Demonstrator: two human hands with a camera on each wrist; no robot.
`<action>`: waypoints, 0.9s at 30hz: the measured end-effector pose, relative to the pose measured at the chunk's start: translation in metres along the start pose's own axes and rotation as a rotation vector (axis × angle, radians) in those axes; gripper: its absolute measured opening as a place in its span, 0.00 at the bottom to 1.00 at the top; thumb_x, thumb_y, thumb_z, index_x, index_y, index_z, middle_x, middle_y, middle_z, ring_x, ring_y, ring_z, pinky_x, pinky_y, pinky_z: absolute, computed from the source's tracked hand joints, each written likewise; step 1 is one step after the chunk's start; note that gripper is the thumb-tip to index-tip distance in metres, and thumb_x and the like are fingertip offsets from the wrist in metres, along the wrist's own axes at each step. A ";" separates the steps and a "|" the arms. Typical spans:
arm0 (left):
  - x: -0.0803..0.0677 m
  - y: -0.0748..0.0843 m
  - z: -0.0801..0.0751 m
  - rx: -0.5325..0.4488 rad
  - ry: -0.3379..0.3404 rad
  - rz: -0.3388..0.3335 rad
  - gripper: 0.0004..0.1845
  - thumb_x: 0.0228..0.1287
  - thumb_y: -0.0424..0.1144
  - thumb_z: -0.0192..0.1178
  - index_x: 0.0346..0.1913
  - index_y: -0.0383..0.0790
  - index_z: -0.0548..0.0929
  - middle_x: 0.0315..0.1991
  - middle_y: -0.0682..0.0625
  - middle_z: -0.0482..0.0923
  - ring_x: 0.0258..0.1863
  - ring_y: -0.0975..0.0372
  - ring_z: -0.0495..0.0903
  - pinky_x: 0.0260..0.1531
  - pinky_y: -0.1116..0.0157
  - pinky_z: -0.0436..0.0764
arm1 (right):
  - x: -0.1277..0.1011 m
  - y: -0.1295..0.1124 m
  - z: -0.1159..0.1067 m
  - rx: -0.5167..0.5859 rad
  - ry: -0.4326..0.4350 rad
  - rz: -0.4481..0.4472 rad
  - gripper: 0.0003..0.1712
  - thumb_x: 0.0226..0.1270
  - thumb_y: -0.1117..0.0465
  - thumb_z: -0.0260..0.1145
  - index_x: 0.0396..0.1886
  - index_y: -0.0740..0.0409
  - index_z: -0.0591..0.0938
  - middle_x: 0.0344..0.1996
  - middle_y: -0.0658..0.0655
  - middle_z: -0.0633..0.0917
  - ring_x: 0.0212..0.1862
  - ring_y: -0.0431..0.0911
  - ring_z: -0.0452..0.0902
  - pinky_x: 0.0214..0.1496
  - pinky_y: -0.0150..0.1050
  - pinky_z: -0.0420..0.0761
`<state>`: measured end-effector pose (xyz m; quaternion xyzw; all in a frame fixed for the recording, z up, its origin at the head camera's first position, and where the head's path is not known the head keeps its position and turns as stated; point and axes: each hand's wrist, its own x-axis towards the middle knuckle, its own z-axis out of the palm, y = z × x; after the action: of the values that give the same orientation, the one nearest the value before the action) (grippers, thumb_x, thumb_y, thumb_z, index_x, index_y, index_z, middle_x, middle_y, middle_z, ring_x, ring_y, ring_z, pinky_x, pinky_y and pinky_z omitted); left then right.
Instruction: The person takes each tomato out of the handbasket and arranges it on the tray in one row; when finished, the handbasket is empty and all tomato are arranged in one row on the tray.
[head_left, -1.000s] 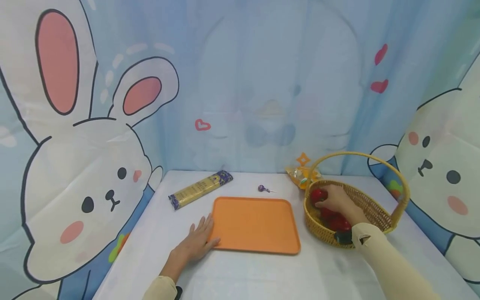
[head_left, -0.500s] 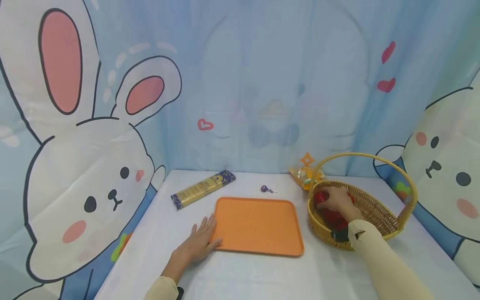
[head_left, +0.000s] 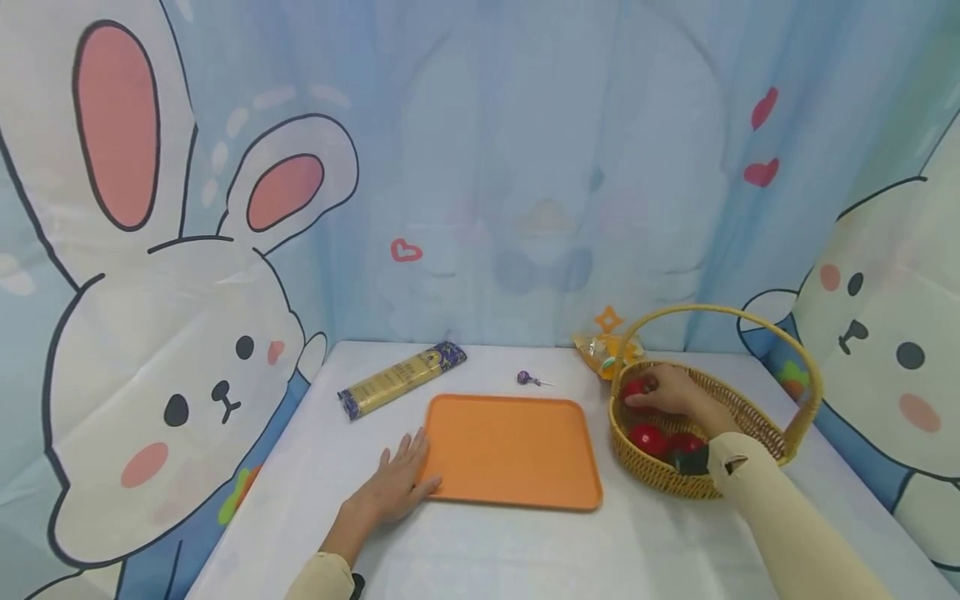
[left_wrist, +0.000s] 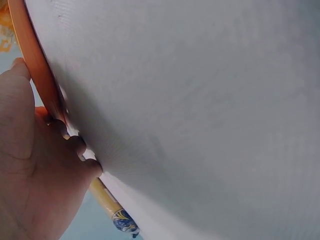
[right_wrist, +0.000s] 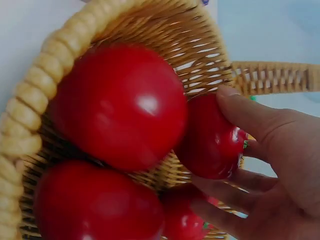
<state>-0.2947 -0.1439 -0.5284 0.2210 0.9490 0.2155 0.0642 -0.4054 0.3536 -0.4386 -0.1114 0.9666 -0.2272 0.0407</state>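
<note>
- Presently, right hand [head_left: 671,392] is inside the round woven wicker basket with hoop handle [head_left: 750,408], thumb and fingers curled round a small glossy red tomato [right_wrist: 212,140] near the far-left rim.
- More red tomatoes [head_left: 648,437] lie in the basket bottom.
- Left hand [head_left: 397,483] lies flat on the white table [head_left: 525,542], fingers spread and straight, touching the flat orange plastic tray [head_left: 513,450] at its near-left corner.
- Long spaghetti packet with yellow middle and dark blue ends [head_left: 401,379]: print too small to read.
</note>
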 end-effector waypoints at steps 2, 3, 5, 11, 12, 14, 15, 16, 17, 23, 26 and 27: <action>0.001 -0.001 -0.001 -0.004 0.000 0.000 0.42 0.80 0.57 0.44 0.81 0.33 0.46 0.82 0.40 0.39 0.80 0.43 0.40 0.75 0.38 0.41 | 0.000 -0.003 -0.002 -0.007 0.017 -0.034 0.26 0.62 0.51 0.76 0.50 0.66 0.85 0.42 0.64 0.86 0.43 0.55 0.79 0.49 0.57 0.82; 0.001 -0.001 -0.001 -0.006 -0.001 0.000 0.42 0.80 0.57 0.45 0.81 0.33 0.46 0.82 0.40 0.39 0.80 0.43 0.40 0.75 0.38 0.41 | -0.001 -0.005 -0.003 -0.008 0.027 -0.045 0.26 0.62 0.51 0.76 0.50 0.66 0.85 0.41 0.63 0.85 0.42 0.54 0.78 0.48 0.56 0.82; 0.001 -0.002 -0.002 -0.015 -0.001 0.001 0.42 0.80 0.57 0.45 0.81 0.33 0.46 0.82 0.40 0.39 0.80 0.43 0.40 0.75 0.38 0.40 | -0.002 -0.008 -0.004 -0.015 0.053 -0.064 0.27 0.61 0.52 0.76 0.52 0.66 0.84 0.41 0.63 0.85 0.42 0.55 0.78 0.47 0.56 0.81; 0.001 -0.002 -0.001 -0.042 -0.014 0.002 0.43 0.79 0.58 0.45 0.81 0.33 0.45 0.82 0.40 0.38 0.80 0.43 0.39 0.75 0.37 0.39 | -0.010 -0.015 -0.004 -0.003 0.142 -0.027 0.40 0.59 0.48 0.78 0.60 0.73 0.78 0.47 0.69 0.84 0.47 0.59 0.80 0.47 0.56 0.83; 0.001 -0.002 -0.001 -0.041 -0.016 0.003 0.43 0.79 0.58 0.45 0.81 0.33 0.45 0.82 0.40 0.38 0.80 0.43 0.39 0.75 0.37 0.39 | -0.012 -0.017 -0.003 0.005 0.158 -0.017 0.42 0.58 0.47 0.78 0.60 0.74 0.77 0.47 0.70 0.84 0.47 0.60 0.80 0.47 0.55 0.83; 0.002 -0.003 -0.001 -0.043 -0.015 0.005 0.43 0.79 0.59 0.45 0.81 0.33 0.45 0.82 0.40 0.38 0.80 0.43 0.39 0.75 0.38 0.39 | -0.017 -0.024 -0.003 0.027 0.183 0.000 0.44 0.57 0.46 0.79 0.60 0.76 0.76 0.47 0.71 0.83 0.46 0.59 0.81 0.45 0.53 0.85; 0.003 -0.004 0.000 -0.038 -0.013 0.004 0.43 0.79 0.59 0.45 0.81 0.33 0.45 0.82 0.41 0.38 0.80 0.43 0.38 0.75 0.38 0.39 | -0.019 -0.027 -0.003 0.037 0.198 0.001 0.45 0.56 0.46 0.79 0.60 0.77 0.75 0.46 0.71 0.83 0.45 0.59 0.81 0.43 0.52 0.85; 0.004 -0.006 0.000 -0.034 -0.011 0.004 0.43 0.79 0.59 0.45 0.81 0.34 0.45 0.82 0.41 0.37 0.80 0.44 0.38 0.75 0.38 0.39 | -0.022 -0.030 -0.003 0.041 0.218 -0.005 0.44 0.55 0.46 0.79 0.59 0.76 0.76 0.45 0.70 0.84 0.44 0.58 0.81 0.42 0.51 0.86; 0.005 -0.007 0.001 -0.031 -0.010 0.005 0.43 0.79 0.59 0.45 0.81 0.34 0.45 0.82 0.41 0.37 0.80 0.44 0.38 0.75 0.38 0.38 | -0.025 -0.034 -0.002 0.046 0.237 -0.017 0.43 0.55 0.46 0.80 0.58 0.75 0.77 0.45 0.70 0.84 0.44 0.58 0.81 0.41 0.50 0.86; 0.006 -0.009 0.002 -0.043 -0.008 0.004 0.44 0.78 0.60 0.46 0.81 0.34 0.46 0.82 0.41 0.38 0.80 0.44 0.38 0.75 0.38 0.37 | -0.041 -0.050 0.003 0.045 0.331 -0.092 0.39 0.55 0.47 0.80 0.58 0.69 0.81 0.48 0.70 0.83 0.45 0.59 0.81 0.39 0.50 0.86; 0.004 -0.006 0.002 -0.060 -0.020 0.002 0.45 0.77 0.61 0.47 0.81 0.33 0.46 0.82 0.41 0.39 0.80 0.44 0.39 0.75 0.37 0.38 | -0.048 -0.061 0.008 0.041 0.344 -0.102 0.40 0.55 0.46 0.80 0.59 0.69 0.80 0.49 0.72 0.83 0.45 0.60 0.81 0.38 0.51 0.87; 0.003 -0.005 0.001 -0.068 -0.026 0.000 0.45 0.77 0.61 0.47 0.81 0.33 0.46 0.82 0.41 0.39 0.80 0.44 0.39 0.75 0.37 0.38 | -0.050 -0.065 0.010 0.044 0.342 -0.102 0.41 0.54 0.45 0.80 0.59 0.69 0.80 0.49 0.72 0.83 0.45 0.61 0.81 0.38 0.51 0.88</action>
<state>-0.2986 -0.1464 -0.5317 0.2216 0.9402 0.2448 0.0838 -0.3424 0.3043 -0.4168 -0.1190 0.9473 -0.2658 -0.1332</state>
